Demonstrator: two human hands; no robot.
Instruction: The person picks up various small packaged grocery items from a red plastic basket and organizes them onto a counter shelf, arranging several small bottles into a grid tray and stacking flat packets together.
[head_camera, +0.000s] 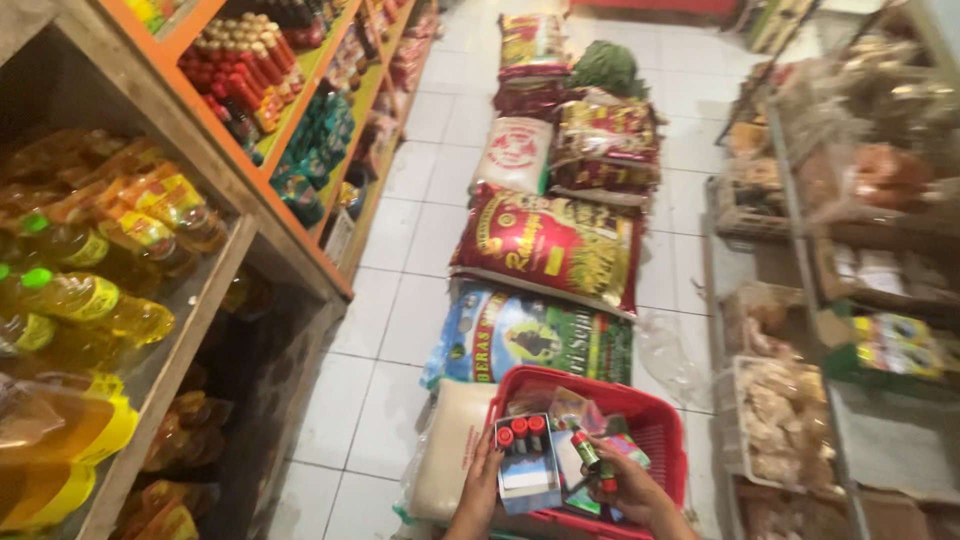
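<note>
Shop aisle, tiled floor: left hand (483, 478) steadied a boxed set of red-capped vials (526, 462) upright in the red basket (655, 420), right hand (628, 488) pinched one loose vial (586, 450) above it; rice sacks (548, 242) lined the floor beyond, oil bottles (75, 300) shelved left.

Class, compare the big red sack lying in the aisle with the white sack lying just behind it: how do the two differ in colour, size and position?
The big red sack is dark red with yellow print; the white sack is pale with a red emblem. The red one looks larger and lies nearer the red plastic basket; the white one lies farther up the aisle. Both are bulging sacks lying on the white tiled floor.
</note>
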